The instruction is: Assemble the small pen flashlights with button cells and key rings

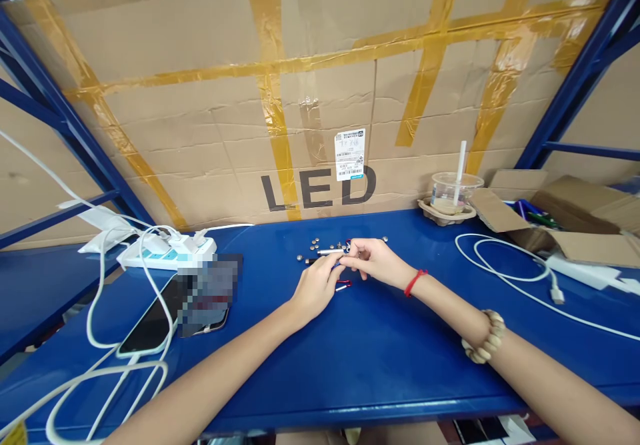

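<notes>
My left hand (315,286) and my right hand (376,262) meet over the middle of the table, fingertips pinched together. Between them shows a sliver of a small blue object (337,264), mostly covered by the fingers; its kind cannot be made out. Just beyond the hands lies a slim silver tube (331,252). The end of a black tube (312,261) pokes out beside my left fingers. Several small round silver pieces (315,241), like button cells, are scattered behind. A red clip with a silver part (343,286) rests on the table just below the fingers.
At left are a white power strip (165,252) with cables, a phone (153,318) and a blurred dark item (210,292). On the right stand a plastic cup with straw (445,195), a coiled white cable (500,275) and an open carton (590,248). A large cardboard box (210,145) forms the back.
</notes>
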Available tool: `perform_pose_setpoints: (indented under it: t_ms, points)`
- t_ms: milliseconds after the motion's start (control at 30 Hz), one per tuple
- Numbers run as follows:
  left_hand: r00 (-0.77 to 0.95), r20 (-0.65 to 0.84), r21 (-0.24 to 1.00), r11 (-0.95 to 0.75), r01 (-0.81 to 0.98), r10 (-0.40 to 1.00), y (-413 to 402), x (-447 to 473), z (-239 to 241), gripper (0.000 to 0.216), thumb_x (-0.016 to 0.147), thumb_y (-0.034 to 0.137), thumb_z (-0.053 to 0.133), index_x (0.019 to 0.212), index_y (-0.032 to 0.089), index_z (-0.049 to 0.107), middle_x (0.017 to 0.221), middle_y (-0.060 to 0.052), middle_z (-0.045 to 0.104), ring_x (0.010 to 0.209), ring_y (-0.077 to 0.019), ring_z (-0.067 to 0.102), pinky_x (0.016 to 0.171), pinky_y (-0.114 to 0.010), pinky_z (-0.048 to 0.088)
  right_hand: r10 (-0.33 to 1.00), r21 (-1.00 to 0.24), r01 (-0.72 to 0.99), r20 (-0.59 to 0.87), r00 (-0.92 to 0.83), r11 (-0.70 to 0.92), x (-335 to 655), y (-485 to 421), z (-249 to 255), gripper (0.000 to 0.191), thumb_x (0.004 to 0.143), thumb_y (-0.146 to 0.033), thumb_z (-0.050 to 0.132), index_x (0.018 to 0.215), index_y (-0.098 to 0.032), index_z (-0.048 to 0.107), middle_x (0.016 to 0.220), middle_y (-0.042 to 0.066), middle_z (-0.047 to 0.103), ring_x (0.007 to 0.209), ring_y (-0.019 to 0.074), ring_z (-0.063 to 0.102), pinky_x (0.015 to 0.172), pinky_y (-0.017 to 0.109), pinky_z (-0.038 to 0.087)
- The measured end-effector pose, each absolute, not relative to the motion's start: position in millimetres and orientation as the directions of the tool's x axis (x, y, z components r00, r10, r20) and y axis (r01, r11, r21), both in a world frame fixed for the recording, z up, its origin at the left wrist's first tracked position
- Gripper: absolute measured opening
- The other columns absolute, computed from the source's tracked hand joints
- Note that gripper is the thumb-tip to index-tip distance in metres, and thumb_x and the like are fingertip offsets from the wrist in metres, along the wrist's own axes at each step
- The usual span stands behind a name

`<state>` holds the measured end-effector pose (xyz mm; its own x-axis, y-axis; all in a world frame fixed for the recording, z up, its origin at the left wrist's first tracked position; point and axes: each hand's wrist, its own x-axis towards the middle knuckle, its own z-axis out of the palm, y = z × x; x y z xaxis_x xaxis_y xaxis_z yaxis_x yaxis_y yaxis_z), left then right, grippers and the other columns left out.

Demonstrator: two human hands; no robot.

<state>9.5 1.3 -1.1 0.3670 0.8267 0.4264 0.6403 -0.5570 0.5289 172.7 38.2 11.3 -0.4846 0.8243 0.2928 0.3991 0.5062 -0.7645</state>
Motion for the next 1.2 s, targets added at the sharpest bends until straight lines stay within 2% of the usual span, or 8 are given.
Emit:
perform_pose_setpoints:
  t_ms: [467,833,1067,1200]
  points:
    - [0.373,0.435,0.535,-0.568,0.625,0.82,2,9,-1,0.026,0.088,0.023,0.036,0.111,0.024,0.047,0.106,-0.001,0.058,0.095,-0.0155,0.054,0.082,-0.028,0.043,0.821,-0.699,0.477,0.291,-0.492,0.533,174,37,13,0.03,0.075,-0.045,0.051,0.064,-0.018,0.045,0.054,-0.004,0.057,0.039,0.0079,0.052,0.045,0.019,0.037]
    - [0.394,0.437,0.526,-0.585,0.618,0.809,3,9,-2,0.025,0.088,0.019,0.035,0.11,0.026,0.045,0.107,0.001,0.057,0.095,-0.0152,0.053,0.081,-0.026,0.043,0.794,-0.552,0.577,0.341,-0.503,0.602,171,27,25,0.031,0.079,-0.044,0.047,0.062,-0.019,0.042,0.051,-0.006,0.054,0.04,0.0067,0.049,0.048,0.019,0.034]
    - [0.401,0.452,0.509,-0.599,0.618,0.797,2,9,-1,0.024,0.087,0.019,0.036,0.108,0.024,0.046,0.106,0.0,0.057,0.094,-0.0151,0.054,0.08,-0.026,0.042,0.743,-0.381,0.641,0.412,-0.527,0.666,171,27,25,0.031,0.081,-0.044,0.044,0.062,-0.019,0.043,0.057,-0.004,0.056,0.051,0.0097,0.05,0.049,0.019,0.031]
    - [0.401,0.458,0.505,-0.603,0.618,0.794,2,9,-1,0.024,0.087,0.017,0.036,0.107,0.024,0.047,0.104,0.0,0.058,0.093,-0.0149,0.054,0.078,-0.026,0.043,0.721,-0.329,0.649,0.425,-0.547,0.686,171,27,25,0.029,0.083,-0.042,0.041,0.064,-0.02,0.042,0.057,-0.004,0.055,0.052,0.0103,0.049,0.049,0.019,0.029]
